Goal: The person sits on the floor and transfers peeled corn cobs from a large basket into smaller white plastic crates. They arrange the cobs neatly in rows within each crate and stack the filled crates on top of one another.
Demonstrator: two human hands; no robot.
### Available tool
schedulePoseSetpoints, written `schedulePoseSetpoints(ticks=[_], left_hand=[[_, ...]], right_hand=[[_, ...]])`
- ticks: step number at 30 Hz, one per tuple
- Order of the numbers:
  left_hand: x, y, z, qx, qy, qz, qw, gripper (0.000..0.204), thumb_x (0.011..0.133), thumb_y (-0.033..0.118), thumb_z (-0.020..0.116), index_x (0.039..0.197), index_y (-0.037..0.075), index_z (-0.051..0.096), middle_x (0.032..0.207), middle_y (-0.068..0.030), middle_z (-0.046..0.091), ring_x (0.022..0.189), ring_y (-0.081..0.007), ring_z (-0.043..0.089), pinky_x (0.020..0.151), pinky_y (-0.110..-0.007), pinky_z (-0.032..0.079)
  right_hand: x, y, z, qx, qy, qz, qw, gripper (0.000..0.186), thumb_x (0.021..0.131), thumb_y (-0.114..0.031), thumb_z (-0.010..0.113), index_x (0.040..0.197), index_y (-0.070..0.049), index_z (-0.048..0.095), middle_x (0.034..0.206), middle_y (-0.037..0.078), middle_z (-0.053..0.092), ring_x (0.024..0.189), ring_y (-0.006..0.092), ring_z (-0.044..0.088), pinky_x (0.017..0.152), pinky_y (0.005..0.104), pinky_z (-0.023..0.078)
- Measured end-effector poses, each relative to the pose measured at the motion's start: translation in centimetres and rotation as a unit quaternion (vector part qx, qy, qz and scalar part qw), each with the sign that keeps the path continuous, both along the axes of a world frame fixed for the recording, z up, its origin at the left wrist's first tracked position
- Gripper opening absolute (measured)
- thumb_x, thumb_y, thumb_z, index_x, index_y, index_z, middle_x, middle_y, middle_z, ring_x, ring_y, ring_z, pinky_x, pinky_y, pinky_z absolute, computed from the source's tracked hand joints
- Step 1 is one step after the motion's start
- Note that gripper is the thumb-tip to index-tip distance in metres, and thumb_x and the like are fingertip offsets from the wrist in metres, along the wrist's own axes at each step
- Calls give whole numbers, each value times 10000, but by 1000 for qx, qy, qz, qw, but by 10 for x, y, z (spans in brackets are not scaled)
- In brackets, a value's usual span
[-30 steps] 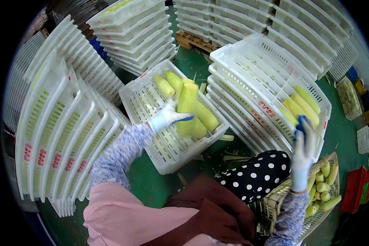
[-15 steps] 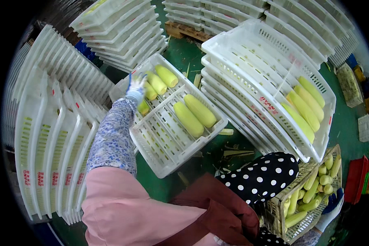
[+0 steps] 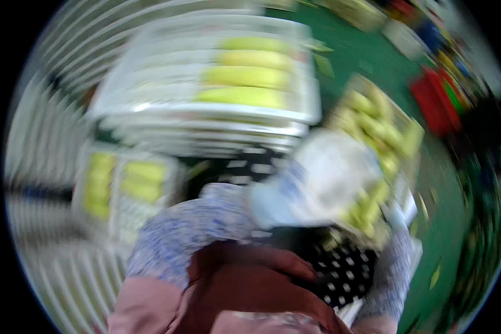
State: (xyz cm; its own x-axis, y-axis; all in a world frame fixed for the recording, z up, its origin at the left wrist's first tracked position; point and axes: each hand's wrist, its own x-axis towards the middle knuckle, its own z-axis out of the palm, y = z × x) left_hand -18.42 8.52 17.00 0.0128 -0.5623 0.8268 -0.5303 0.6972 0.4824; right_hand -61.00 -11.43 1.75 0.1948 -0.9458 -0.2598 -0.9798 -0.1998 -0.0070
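Over a worn yellowish crate [image 3: 411,123] at the right, my left hand [image 3: 334,175] reaches across in a white glove, large and smeared by motion. Its fingers cannot be made out, nor whether anything is in them. The crate is heaped with pale green, long vegetables [image 3: 373,125] that look like corn cobs in the husk. By the crate's near right side is my right hand [image 3: 396,216], gloved and blurred, its fingers indistinct. A white divided crate [image 3: 114,222] at the left holds several of the same cobs in two groups.
Ahead stands a stack of white crates [image 3: 206,119], its top one holding several cobs in a row. More white crates [image 3: 44,111] crowd the left. A red bin [image 3: 433,100] stands at the far right on green floor [image 3: 345,47] with leaf scraps.
My view has swung to the right. My left hand has left the white divided crate and is now over the yellowish crate of cobs. My right hand stays by that crate.
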Motion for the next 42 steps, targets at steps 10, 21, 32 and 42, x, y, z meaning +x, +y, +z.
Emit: schedulePoseSetpoints(ticks=[10,21,32,42], left_hand=[[-93,-117,-76,488,516,-192,678,275,925,124,574,1167,-4,568,1039,-108,642,897,-187,635,817,-312,531],[-117,-142,-71,511,497,-188,676,256,888,86,630,1115,-27,600,990,-89,653,870,-153,637,766,-286,545],[-141,-124,-108,514,48,-57,854,830,689,303,763,1383,36,392,1317,-262,473,1225,-381,467,1030,-402,385],[-150,-89,-134,277,214,-198,916,837,678,146,813,1374,40,361,1305,-175,484,1211,-305,490,1020,-373,413]], right_hand=[[-32,-3,-1,-106,-164,-192,962,416,843,-345,586,1079,-6,635,849,213,677,792,345,662,731,405,517],[40,-61,-144,-132,202,-222,945,691,874,-167,537,1486,-115,220,1400,151,365,1140,309,458,861,410,478],[80,2,21,-191,-345,48,918,957,642,-111,744,1433,1,216,1346,215,379,1271,338,382,1073,410,332],[142,119,124,-87,-655,126,740,855,716,-30,761,1419,22,276,1371,185,431,1272,289,452,1068,382,368]])
